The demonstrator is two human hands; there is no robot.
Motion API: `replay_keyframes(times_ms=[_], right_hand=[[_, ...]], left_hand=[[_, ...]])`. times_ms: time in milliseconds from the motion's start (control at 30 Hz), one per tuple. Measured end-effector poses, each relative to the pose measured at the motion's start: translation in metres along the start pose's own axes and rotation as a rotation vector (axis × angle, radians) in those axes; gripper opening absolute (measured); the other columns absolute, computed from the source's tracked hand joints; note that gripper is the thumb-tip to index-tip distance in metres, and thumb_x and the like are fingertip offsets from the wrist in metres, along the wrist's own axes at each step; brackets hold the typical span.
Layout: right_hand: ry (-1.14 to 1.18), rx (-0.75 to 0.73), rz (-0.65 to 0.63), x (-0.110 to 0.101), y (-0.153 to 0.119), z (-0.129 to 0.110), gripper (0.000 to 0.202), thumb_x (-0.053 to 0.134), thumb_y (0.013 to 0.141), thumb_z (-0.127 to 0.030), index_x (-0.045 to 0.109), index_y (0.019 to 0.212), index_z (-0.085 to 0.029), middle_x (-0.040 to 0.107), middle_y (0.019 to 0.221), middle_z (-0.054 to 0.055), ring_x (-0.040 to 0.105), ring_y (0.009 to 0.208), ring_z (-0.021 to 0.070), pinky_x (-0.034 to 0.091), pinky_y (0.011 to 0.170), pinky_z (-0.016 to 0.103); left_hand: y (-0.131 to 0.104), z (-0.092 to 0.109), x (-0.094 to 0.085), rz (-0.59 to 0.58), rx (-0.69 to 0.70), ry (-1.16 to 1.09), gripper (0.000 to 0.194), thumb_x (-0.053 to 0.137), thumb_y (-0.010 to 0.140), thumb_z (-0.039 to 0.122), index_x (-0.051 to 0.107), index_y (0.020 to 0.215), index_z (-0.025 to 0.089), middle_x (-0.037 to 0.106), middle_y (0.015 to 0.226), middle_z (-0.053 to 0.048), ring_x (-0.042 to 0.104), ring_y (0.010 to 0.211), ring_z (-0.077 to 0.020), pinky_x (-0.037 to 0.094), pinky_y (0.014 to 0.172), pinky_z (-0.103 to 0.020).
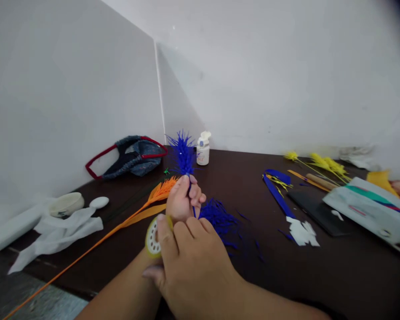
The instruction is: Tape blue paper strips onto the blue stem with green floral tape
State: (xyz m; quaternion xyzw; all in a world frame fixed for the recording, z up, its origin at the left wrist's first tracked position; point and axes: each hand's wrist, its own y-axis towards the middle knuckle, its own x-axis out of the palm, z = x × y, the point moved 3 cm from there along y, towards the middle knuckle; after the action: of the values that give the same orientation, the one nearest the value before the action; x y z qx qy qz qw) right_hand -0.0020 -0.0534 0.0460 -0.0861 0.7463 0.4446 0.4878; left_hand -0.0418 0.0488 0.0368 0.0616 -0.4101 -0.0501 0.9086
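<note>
My left hand (182, 200) is closed round the thin stem of a blue paper wheat ear (184, 153), which stands upright with its bristly head above my fingers. Over my left wrist lies my right hand (196, 262), its fingers bent and its thumb low on the left. A yellow-rimmed roll of tape (152, 238) with a white, holed core sits at the wrist, against the right index finger. Part of the roll is hidden by that hand. Beyond the hands is a heap of blue paper shreds (220, 218). An orange wheat ear (133, 215) slants along the left side.
Back left lies a denim item with red trim (136, 153); a white bottle (203, 151) stands near the wall. White strips (66, 226) and a tape ring (66, 204) lie left. Rightward are a blue strip (276, 195), a black phone-like slab (318, 213), yellow ears (330, 164) and a packet (370, 206).
</note>
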Motion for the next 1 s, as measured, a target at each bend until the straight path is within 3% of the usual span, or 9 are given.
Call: replay_keyframes(times_ms=[67,133,200,267,300,400,500,700,1000], right_hand=[[0.031,-0.009,-0.022,-0.009,0.002,0.016,0.056,0.048,0.085,-0.043,0.042,0.131,-0.012,0.064,0.093,0.016,0.055,0.081,0.0294,0.043,0.067,0.044],[0.058,0.018,-0.049,-0.018,0.002,0.053,0.036,0.044,0.089,-0.035,0.054,0.120,-0.018,0.065,0.095,0.011,0.056,0.083,0.0241,0.043,0.073,0.038],[0.049,0.179,-0.115,-0.022,-0.004,0.107,0.026,0.041,0.090,-0.023,0.063,0.104,-0.020,0.066,0.096,0.006,0.057,0.091,0.0200,0.041,0.081,0.033],[-0.010,0.465,-0.288,-0.017,-0.020,0.166,0.023,0.046,0.085,-0.017,0.067,0.094,-0.020,0.067,0.098,0.005,0.058,0.094,0.0182,0.040,0.084,0.029],[-0.022,0.526,-0.355,-0.014,-0.030,0.189,0.019,0.052,0.080,-0.014,0.069,0.089,-0.018,0.069,0.093,0.006,0.060,0.089,0.0191,0.042,0.079,0.028],[-0.038,0.615,-0.461,0.001,-0.056,0.228,0.014,0.061,0.073,-0.016,0.071,0.083,-0.017,0.071,0.080,0.006,0.063,0.075,0.0191,0.044,0.068,0.026],[-0.078,0.650,-0.489,0.012,-0.068,0.232,0.014,0.065,0.070,-0.022,0.071,0.083,-0.019,0.070,0.084,0.007,0.063,0.077,0.0205,0.043,0.068,0.027],[-0.145,0.681,-0.486,0.021,-0.065,0.224,0.011,0.059,0.073,-0.018,0.069,0.079,-0.020,0.068,0.087,0.008,0.061,0.082,0.0213,0.041,0.069,0.028],[-0.048,0.660,-0.468,0.010,-0.069,0.239,0.017,0.054,0.078,-0.019,0.069,0.085,-0.019,0.071,0.086,0.005,0.063,0.081,0.0172,0.043,0.071,0.024]], left_hand=[[0.001,0.001,-0.001,0.024,0.001,-0.013,0.022,0.047,0.087,0.024,0.055,0.067,0.018,0.034,0.045,0.007,0.028,0.036,-0.0045,0.035,0.044,-0.019],[0.002,0.003,-0.001,0.032,0.008,-0.019,0.022,0.046,0.087,0.025,0.054,0.069,0.016,0.033,0.045,0.007,0.028,0.036,-0.0040,0.035,0.043,-0.018],[0.002,0.004,-0.001,0.023,0.011,-0.031,0.022,0.045,0.088,0.025,0.053,0.070,0.015,0.033,0.045,0.008,0.028,0.036,-0.0034,0.035,0.043,-0.017],[0.001,0.005,0.001,0.007,0.003,-0.047,0.022,0.043,0.089,0.024,0.052,0.071,0.015,0.033,0.045,0.008,0.028,0.036,-0.0030,0.035,0.044,-0.016],[0.001,0.005,0.001,0.002,-0.001,-0.050,0.022,0.042,0.089,0.023,0.052,0.072,0.015,0.034,0.045,0.008,0.029,0.036,-0.0029,0.036,0.044,-0.016],[0.000,0.005,0.002,-0.001,-0.011,-0.036,0.022,0.042,0.089,0.023,0.052,0.071,0.015,0.034,0.045,0.008,0.030,0.036,-0.0029,0.036,0.045,-0.016],[0.000,0.005,0.002,0.000,-0.005,-0.014,0.019,0.047,0.087,0.024,0.052,0.071,0.015,0.035,0.046,0.008,0.031,0.036,-0.0028,0.036,0.044,-0.016],[0.001,0.001,-0.001,-0.045,-0.004,0.019,0.017,0.051,0.085,0.026,0.052,0.072,0.015,0.037,0.045,0.008,0.032,0.036,-0.0030,0.037,0.045,-0.017],[0.000,-0.003,-0.001,-0.068,-0.008,0.042,0.016,0.054,0.083,0.028,0.052,0.073,0.015,0.038,0.046,0.008,0.033,0.037,-0.0028,0.038,0.046,-0.017]])
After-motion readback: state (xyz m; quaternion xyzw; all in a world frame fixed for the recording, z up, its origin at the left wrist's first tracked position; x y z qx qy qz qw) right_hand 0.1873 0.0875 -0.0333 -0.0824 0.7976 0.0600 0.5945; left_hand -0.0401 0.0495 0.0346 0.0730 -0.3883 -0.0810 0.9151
